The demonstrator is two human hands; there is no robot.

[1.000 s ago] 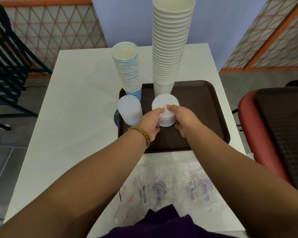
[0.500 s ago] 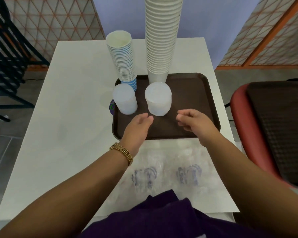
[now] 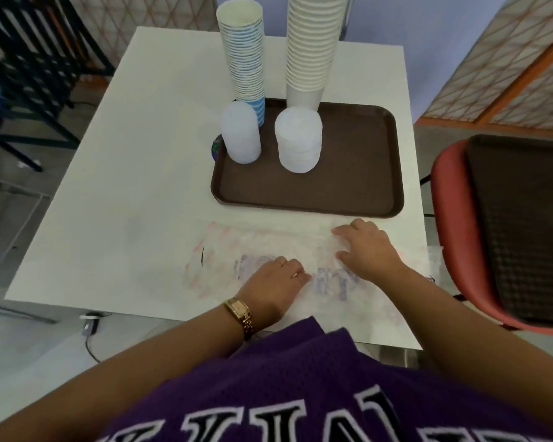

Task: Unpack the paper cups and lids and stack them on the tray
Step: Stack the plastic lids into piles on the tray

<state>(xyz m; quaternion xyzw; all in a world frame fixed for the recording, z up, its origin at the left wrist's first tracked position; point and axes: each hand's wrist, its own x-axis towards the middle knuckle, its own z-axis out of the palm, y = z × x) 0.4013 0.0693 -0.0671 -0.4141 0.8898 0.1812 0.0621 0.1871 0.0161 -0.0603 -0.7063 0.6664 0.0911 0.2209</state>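
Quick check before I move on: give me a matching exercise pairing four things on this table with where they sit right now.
Things:
1. blue-striped cup stack
2. plain cup stack
3. wider lid stack
4. plastic wrappers

Places:
A. directly behind the wider lids
B. under both hands
C. tray's far-left corner
D. mid-tray, right of the narrow lid stack

Pairs: 1-C, 2-A, 3-D, 4-B

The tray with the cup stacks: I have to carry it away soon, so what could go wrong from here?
1. The plain cup stack rises past the top of the view and may well topple when the tray is lifted.
2. The blue-striped cup stack and the lid stack beside it stand at the tray's left rim, so a tilt could tip them off.
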